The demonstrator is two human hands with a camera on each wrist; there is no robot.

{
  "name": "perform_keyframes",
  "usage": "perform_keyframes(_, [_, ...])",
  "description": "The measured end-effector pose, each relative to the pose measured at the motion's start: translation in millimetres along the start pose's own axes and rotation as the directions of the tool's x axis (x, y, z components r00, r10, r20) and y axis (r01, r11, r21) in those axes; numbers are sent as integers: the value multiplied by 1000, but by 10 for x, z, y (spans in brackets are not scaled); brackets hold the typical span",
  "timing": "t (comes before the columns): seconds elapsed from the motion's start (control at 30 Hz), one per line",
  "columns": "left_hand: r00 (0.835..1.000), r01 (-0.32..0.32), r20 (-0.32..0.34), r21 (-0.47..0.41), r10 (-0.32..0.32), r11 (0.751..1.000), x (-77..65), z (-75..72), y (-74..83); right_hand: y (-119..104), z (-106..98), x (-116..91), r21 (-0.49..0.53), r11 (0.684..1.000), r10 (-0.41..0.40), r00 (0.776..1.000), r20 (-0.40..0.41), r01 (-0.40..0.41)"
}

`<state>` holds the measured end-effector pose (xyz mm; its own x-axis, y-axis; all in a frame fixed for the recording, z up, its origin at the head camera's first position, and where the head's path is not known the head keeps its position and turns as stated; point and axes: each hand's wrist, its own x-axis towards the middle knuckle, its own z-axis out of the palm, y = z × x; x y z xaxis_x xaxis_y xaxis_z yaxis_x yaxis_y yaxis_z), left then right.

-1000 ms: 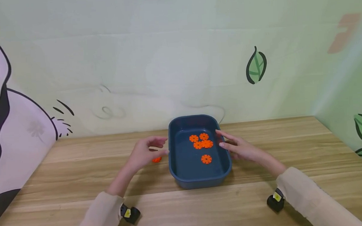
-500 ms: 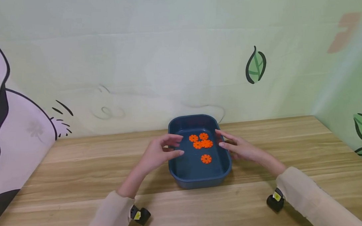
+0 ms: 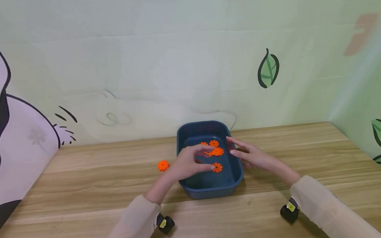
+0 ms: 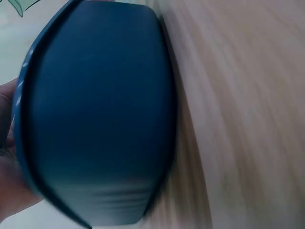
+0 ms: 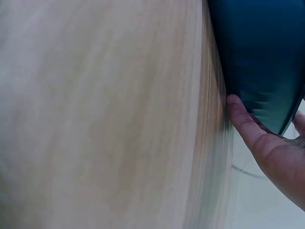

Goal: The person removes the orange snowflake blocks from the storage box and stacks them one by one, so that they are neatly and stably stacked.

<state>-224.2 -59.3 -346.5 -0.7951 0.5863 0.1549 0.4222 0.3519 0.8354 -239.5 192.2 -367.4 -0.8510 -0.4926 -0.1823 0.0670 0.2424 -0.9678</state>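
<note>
A dark blue rectangular bin holds several orange notched interlocking discs, most of them clustered toward its back. My left hand reaches over the left rim into the bin, thumb and fingers apart, nothing between them. Its fingertips overlap the discs in the head view and partly hide some. In the left wrist view the bin's outer wall covers most of that hand. My right hand rests at the right wall, index finger and thumb over the rim, another finger straight against the outside.
One more orange disc lies on the wooden table, left of the bin. Behind the table rises a pale green wall with printed leaves and a cartoon figure. A black camera is strapped at each wrist.
My left hand has moved right, from beside the bin across its left rim to over the discs. The disc on the table is back in full view. My right hand stays in place.
</note>
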Motion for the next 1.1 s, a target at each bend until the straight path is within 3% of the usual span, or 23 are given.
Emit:
perform_keyframes(0.2, [997, -28, 74, 34, 26, 999, 128, 127, -36, 21, -15, 12, 7, 1000, -2, 1000, 3, 2])
perform_keyframes(0.43, [979, 20, 196, 146, -49, 989, 229, 173, -67, 25, -16, 12, -5, 1000, -11, 1000, 0, 11])
perform_keyframes(0.77, [946, 48, 285, 351, -155, 935, 333, 177, -98, 4, -15, 21, -10, 1000, -14, 1000, 0, 14])
perform_keyframes(1.1, [920, 29, 340, 432, -193, 901, 368, 225, -96, -7, 1, 4, -16, 1000, -10, 1000, 3, 10])
